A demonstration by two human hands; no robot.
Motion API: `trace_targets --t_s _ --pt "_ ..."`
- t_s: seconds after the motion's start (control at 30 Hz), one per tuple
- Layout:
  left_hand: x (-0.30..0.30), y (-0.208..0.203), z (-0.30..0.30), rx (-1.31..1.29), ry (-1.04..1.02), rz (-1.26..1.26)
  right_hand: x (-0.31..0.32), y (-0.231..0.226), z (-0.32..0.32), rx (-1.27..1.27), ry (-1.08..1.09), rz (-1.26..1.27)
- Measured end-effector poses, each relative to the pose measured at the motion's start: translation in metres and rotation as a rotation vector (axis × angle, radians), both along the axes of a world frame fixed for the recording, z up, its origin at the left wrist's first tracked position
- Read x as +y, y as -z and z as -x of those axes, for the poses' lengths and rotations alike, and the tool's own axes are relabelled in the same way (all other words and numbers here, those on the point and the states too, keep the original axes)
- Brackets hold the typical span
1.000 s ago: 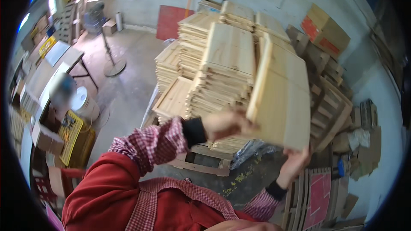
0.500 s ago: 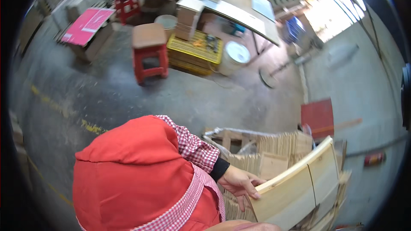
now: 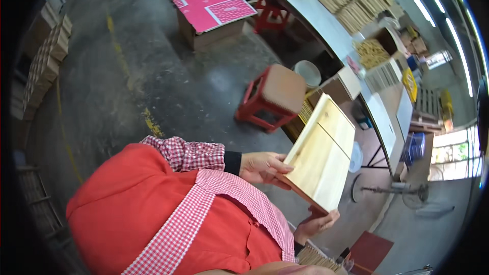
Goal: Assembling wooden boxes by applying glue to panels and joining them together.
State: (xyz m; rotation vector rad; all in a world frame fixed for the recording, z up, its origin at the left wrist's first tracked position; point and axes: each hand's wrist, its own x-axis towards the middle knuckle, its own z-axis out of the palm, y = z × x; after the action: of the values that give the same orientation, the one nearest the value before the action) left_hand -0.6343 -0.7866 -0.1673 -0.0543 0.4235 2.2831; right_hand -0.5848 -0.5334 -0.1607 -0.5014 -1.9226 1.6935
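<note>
Left hand (image 3: 262, 167) and right hand (image 3: 317, 224) pinch a wooden panel (image 3: 316, 160) by its edges. A red stool (image 3: 280, 91) stands before a long table (image 3: 315, 16), a pink-topped box (image 3: 215, 7) nearby.

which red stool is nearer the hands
The brown-topped stool, out on the floor just past the panel in the hands. The other stool is farther off, by the table.

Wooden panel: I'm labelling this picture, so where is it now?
In the head view, right of centre: the left hand and right hand hold the wooden panel, with the red stool to its upper left.
</note>
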Motion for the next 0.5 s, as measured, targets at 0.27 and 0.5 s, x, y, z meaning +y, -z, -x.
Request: trace_targets --t_s 0.27,0.5 --pt "-0.139 -0.015 0.121 0.005 -0.321 0.212 -0.144 0.038 0.212 0.045 -0.434 0.185" --pt "-0.225 -0.001 0.223 -0.037 -0.489 0.221 -0.228 0.084 0.358 0.1 -0.474 0.026"
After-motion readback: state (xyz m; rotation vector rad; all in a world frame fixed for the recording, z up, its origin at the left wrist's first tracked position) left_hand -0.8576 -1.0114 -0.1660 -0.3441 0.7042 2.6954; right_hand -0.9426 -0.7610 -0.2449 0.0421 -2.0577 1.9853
